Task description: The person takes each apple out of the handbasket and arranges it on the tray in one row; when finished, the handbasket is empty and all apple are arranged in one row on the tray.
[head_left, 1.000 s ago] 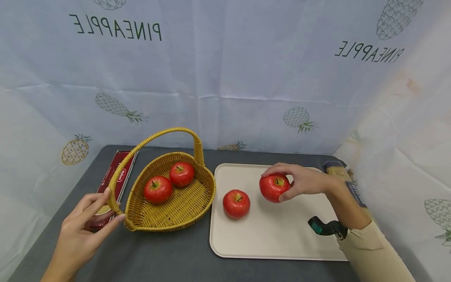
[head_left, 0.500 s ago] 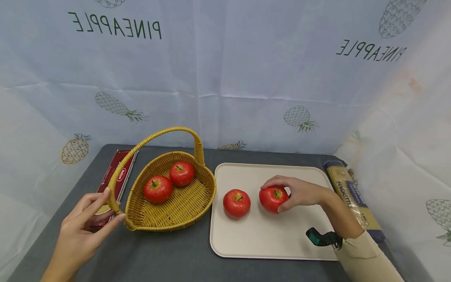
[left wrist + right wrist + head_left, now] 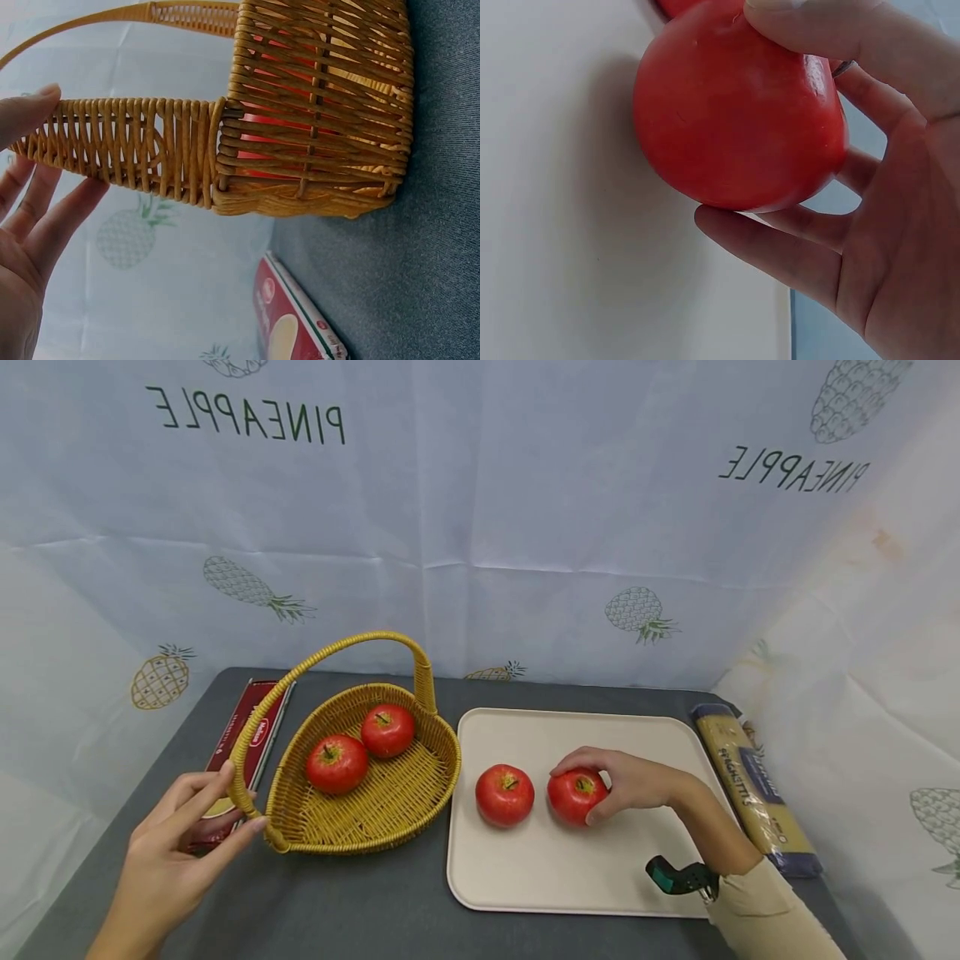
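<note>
My left hand (image 3: pixel 176 847) pinches the lower left end of the handle of a yellow wicker basket (image 3: pixel 360 847), thumb on one side and fingers on the other. Inside the basket lie two red apples, a front one (image 3: pixel 337 764) and a back one (image 3: pixel 387 730). With thumb and fingers curled round it, my right hand (image 3: pixel 633 781) grips a red apple (image 3: pixel 576 797) low over a cream tray (image 3: pixel 570 893). In the right wrist view this apple (image 3: pixel 735 112) casts a soft shadow on the tray. Just left of it, another red apple (image 3: pixel 505 795) sits on the tray.
A dark red box (image 3: pixel 236 727) lies left of the basket, partly behind the left hand. Along the tray's right side lies a pack of spaghetti (image 3: pixel 753 789). White cloth (image 3: pixel 480 510) with pineapple prints hangs behind and beside the grey table (image 3: pixel 360 910).
My right hand has lowered the gripped apple toward the tray's front and slightly left, closer to the other apple. The spaghetti pack shows more fully. My left hand and the basket stay put.
</note>
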The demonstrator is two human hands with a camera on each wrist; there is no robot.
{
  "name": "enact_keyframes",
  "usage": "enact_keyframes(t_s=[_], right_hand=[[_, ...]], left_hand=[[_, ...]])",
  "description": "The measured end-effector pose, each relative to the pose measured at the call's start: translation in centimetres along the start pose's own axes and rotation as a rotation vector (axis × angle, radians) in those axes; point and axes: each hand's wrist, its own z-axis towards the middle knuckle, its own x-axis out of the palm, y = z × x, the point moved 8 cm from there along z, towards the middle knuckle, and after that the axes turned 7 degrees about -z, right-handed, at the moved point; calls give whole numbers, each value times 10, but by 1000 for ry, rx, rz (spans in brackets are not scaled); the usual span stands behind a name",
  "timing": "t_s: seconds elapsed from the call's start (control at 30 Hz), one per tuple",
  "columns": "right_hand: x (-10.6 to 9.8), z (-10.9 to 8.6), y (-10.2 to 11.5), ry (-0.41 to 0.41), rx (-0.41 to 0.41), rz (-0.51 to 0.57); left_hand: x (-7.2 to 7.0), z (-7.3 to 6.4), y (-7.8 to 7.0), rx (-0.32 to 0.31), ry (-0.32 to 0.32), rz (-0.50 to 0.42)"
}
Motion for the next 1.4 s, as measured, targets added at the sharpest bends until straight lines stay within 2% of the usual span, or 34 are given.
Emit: enact_keyframes(t_s=[0.3, 0.73, 1.4], right_hand=[[6, 3, -6, 4, 10, -20], [8, 4, -4, -3, 13, -14], [11, 7, -4, 9, 49, -13]], left_hand=[[0, 0, 0, 6, 5, 0], [0, 0, 1, -5, -1, -1], [0, -1, 0, 15, -4, -26]])
